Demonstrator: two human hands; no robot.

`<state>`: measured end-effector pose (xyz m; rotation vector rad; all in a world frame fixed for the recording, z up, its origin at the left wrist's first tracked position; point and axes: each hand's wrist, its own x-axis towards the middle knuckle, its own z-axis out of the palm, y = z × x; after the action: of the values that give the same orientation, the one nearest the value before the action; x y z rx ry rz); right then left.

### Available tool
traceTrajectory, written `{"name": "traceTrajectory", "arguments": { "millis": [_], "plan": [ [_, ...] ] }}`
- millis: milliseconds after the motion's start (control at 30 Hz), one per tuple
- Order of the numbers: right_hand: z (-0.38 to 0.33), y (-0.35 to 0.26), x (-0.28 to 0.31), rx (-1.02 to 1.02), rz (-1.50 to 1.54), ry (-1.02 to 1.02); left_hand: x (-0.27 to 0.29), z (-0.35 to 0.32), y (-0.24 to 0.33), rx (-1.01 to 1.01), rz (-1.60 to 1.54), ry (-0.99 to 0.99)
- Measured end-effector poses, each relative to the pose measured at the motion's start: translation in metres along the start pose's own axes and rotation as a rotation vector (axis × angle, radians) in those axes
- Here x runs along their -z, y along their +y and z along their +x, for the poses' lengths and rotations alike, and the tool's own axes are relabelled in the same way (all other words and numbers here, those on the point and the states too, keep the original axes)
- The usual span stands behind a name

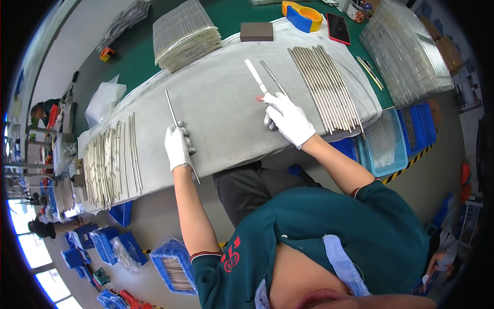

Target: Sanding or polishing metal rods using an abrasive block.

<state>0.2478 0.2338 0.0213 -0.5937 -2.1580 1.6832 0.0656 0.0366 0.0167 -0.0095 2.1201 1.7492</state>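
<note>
A: What does the left hand (177, 147) have?

B: Its gloved fingers are closed around a slim metal rod (170, 106). One end points away from the person; the other pokes out below the wrist, at the near edge of the counter (231, 11)

A: And the right hand (290, 119)?

B: Also in a white glove, with one bare fingertip showing. The fingers pinch a flat white stick (254, 76) that slants up and away to the left

A: There's a darker rod (274, 79) just beside that stick. Is it gripped too?

B: I can't tell; its lower end runs behind the glove

A: Where are the other rods?

B: In two groups on the grey cloth (221, 98). A neat row (327, 87) lies to the right of the right hand, and a looser spread (105, 162) lies well to the left of the left hand

A: What stands along the far side?

B: A stack of clear plastic trays (185, 33), a brown block (257, 32), a yellow and blue tape dispenser (303, 16), then a phone (338, 28) with a red edge
</note>
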Motion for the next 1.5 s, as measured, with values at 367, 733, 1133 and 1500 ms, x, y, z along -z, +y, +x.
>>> {"name": "traceTrajectory", "arguments": {
  "millis": [367, 733, 1133, 1500],
  "plan": [
    [0.022, 0.036, 0.060, 0.018, -0.027, 0.274, 0.013, -0.008, 0.001, 0.038, -0.059, -0.134],
    [-0.005, -0.001, 0.035, -0.016, 0.111, 0.049, -0.001, -0.035, 0.004, 0.052, 0.044, -0.220],
    [-0.050, -0.028, 0.015, -0.131, -0.459, -0.333, -0.009, -0.122, -0.026, 0.187, 0.179, -0.324],
    [-0.078, 0.013, 0.014, 0.216, -1.007, -0.350, -0.021, -0.131, -0.055, -0.343, 0.797, -0.226]
  ]
}}
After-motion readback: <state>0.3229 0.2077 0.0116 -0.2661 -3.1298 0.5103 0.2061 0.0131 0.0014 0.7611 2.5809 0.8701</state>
